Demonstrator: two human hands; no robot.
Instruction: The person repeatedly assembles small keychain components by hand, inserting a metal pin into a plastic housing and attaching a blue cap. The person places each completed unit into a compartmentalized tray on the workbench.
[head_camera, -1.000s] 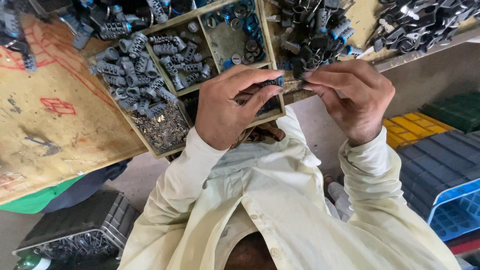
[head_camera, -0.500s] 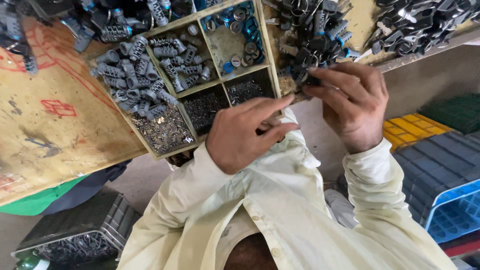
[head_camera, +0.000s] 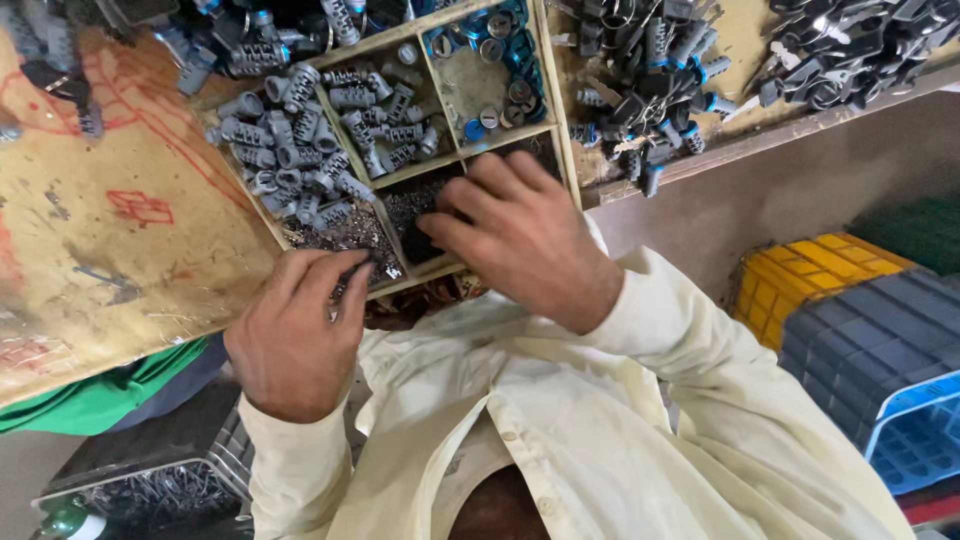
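Observation:
A wooden tray (head_camera: 562, 120) with several compartments lies on the worn bench. My left hand (head_camera: 290, 335) rests at the tray's near edge, fingertips bunched on a compartment of small shiny metal bits (head_camera: 345, 232); whether it grips any is hidden. My right hand (head_camera: 525, 235) is spread over the neighbouring compartment of small dark parts (head_camera: 412, 208), fingertips dipping in, nothing visibly held. Farther compartments hold grey ribbed plastic sleeves (head_camera: 290, 150) and round blue-and-grey caps (head_camera: 490, 70).
A heap of grey and blue parts (head_camera: 650, 80) and dark metal pieces (head_camera: 850, 50) lies on the bench at right. Yellow (head_camera: 800, 270), dark grey (head_camera: 870, 340) and blue (head_camera: 915, 440) crates stand below right. A black crate of metal bits (head_camera: 150, 480) sits lower left.
Both hands were holding a small part together over the tray. They have separated: my left hand dropped to the metal bits, my right hand came back from the right heap to the dark parts.

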